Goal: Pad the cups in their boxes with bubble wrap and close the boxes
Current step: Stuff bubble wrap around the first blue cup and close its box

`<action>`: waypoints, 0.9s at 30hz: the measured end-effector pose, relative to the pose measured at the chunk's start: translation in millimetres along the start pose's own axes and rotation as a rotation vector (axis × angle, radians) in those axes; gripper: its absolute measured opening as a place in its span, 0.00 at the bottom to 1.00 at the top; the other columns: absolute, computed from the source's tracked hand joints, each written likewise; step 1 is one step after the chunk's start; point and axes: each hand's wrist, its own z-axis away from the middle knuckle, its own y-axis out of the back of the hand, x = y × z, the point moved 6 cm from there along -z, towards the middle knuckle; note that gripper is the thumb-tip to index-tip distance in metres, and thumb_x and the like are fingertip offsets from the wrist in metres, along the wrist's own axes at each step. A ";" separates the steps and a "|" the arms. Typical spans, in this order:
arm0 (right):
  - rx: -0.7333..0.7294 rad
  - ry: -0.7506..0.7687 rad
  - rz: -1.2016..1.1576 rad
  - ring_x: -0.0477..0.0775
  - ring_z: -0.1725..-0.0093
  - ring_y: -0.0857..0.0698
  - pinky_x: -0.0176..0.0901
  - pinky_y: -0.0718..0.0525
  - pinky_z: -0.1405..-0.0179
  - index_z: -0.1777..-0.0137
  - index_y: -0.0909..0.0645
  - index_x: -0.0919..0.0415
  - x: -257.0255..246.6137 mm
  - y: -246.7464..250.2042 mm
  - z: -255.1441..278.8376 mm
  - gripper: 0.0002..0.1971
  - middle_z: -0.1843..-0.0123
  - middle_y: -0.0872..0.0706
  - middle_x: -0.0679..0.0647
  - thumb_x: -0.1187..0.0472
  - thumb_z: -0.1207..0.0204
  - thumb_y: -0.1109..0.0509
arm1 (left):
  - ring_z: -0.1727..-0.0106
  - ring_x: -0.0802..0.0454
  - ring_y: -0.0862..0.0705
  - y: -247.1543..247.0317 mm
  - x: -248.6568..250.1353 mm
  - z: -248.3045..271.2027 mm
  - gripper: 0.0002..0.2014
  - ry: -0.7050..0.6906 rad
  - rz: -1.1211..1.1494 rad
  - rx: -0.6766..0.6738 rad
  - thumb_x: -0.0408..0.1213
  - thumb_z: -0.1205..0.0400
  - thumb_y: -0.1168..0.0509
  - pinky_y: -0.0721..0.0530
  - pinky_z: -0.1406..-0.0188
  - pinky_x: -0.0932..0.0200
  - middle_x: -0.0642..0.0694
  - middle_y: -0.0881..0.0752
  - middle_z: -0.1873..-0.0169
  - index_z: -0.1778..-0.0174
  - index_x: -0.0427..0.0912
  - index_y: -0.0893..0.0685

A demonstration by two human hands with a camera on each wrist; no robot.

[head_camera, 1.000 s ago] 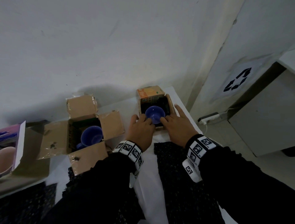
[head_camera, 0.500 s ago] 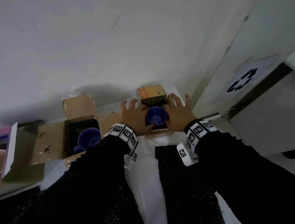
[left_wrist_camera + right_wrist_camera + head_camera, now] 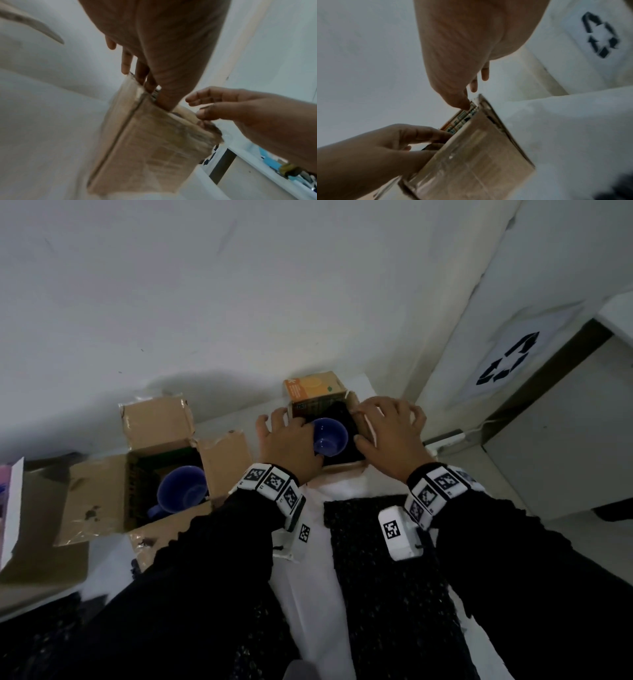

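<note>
A small cardboard box with an orange lid flap stands at the table's far edge. It holds a blue cup bedded in black bubble wrap. My left hand holds the box's left wall, thumb inside and fingers outside. My right hand arches over the right flap; its thumb touches the flap and the fingers are loosely curved, gripping nothing. A larger open box to the left holds another blue cup.
A black bubble wrap sheet lies on the white table under my right forearm. An open pink box sits at far left. A wall runs close behind the boxes. A bin with a recycling sign stands off the table's right edge.
Both hands moved from the box's near rim to its two sides. The right fingers, flat half a second ago, now arch over the right flap.
</note>
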 end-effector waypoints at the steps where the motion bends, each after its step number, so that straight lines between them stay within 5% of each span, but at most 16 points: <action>1: 0.067 -0.019 -0.029 0.56 0.35 0.28 0.52 0.44 0.35 0.37 0.24 0.45 3.5 8.1 15.5 0.19 0.37 0.22 0.47 0.50 0.30 0.35 | 0.25 0.41 0.36 2.8 5.1 5.7 0.23 0.012 0.015 0.034 0.53 0.25 0.37 0.44 0.29 0.39 0.52 0.19 0.35 0.34 0.52 0.20; 5: 0.025 -0.081 -0.279 0.53 0.47 0.21 0.48 0.30 0.44 0.46 0.21 0.52 24.3 0.9 74.2 0.12 0.48 0.16 0.48 0.54 0.29 0.33 | 0.31 0.47 0.28 4.6 29.5 35.5 0.17 -0.017 0.145 0.152 0.48 0.20 0.40 0.37 0.33 0.46 0.52 0.19 0.36 0.36 0.51 0.20; 7: -0.161 -0.122 -0.242 0.58 0.41 0.20 0.56 0.23 0.41 0.38 0.22 0.51 34.2 -16.3 101.5 0.17 0.40 0.17 0.52 0.54 0.27 0.30 | 0.31 0.48 0.27 -3.4 42.7 53.5 0.21 -0.059 0.194 0.139 0.48 0.22 0.39 0.37 0.32 0.48 0.52 0.21 0.34 0.32 0.51 0.22; 10: -0.455 -0.147 0.120 0.59 0.24 0.34 0.59 0.35 0.30 0.18 0.41 0.50 42.7 -36.2 137.8 0.36 0.20 0.32 0.49 0.45 0.24 0.32 | 0.25 0.45 0.31 -15.6 57.6 80.1 0.31 -0.079 0.227 0.102 0.45 0.25 0.34 0.38 0.27 0.46 0.47 0.27 0.26 0.24 0.46 0.29; 13: -0.439 -0.134 0.266 0.60 0.23 0.37 0.64 0.43 0.28 0.16 0.48 0.49 41.8 -34.5 148.3 0.41 0.21 0.32 0.49 0.41 0.24 0.33 | 0.22 0.38 0.35 -17.3 66.9 102.3 0.29 -0.099 0.272 0.135 0.41 0.29 0.33 0.32 0.31 0.42 0.40 0.30 0.24 0.30 0.43 0.24; 17: -0.499 -0.088 0.297 0.60 0.28 0.33 0.63 0.41 0.30 0.27 0.28 0.45 29.8 -28.0 144.3 0.25 0.32 0.22 0.50 0.46 0.24 0.31 | 0.21 0.41 0.38 -24.5 69.5 125.7 0.31 -0.119 0.253 0.058 0.47 0.26 0.33 0.33 0.29 0.42 0.42 0.34 0.22 0.26 0.47 0.28; 20: -0.468 -0.068 0.008 0.57 0.37 0.22 0.56 0.32 0.38 0.43 0.20 0.46 13.3 -15.5 139.9 0.12 0.43 0.17 0.48 0.49 0.26 0.27 | 0.23 0.42 0.36 -30.0 62.5 137.7 0.41 -0.052 0.281 -0.063 0.51 0.25 0.32 0.32 0.28 0.45 0.44 0.35 0.22 0.18 0.47 0.44; 22: -0.429 -0.046 -0.231 0.57 0.44 0.18 0.54 0.24 0.42 0.52 0.20 0.47 -1.1 -1.8 136.4 0.09 0.51 0.16 0.47 0.53 0.29 0.24 | 0.31 0.39 0.27 -28.2 54.3 143.0 0.46 0.014 0.327 -0.129 0.51 0.25 0.30 0.26 0.35 0.44 0.41 0.25 0.29 0.17 0.47 0.50; 25: -0.387 0.057 -0.319 0.56 0.47 0.17 0.51 0.21 0.46 0.53 0.18 0.52 -29.3 24.5 126.5 0.09 0.53 0.16 0.48 0.57 0.30 0.23 | 0.42 0.40 0.17 -12.1 40.1 145.2 0.31 0.057 0.408 -0.116 0.47 0.23 0.30 0.19 0.47 0.48 0.41 0.14 0.44 0.24 0.51 0.32; 27: -0.336 0.143 -0.130 0.58 0.44 0.22 0.50 0.23 0.48 0.47 0.18 0.53 -45.1 42.1 115.5 0.11 0.50 0.18 0.51 0.54 0.28 0.25 | 0.50 0.41 0.15 9.5 31.9 143.6 0.12 0.061 0.376 -0.057 0.45 0.23 0.32 0.20 0.57 0.53 0.43 0.12 0.55 0.46 0.47 0.16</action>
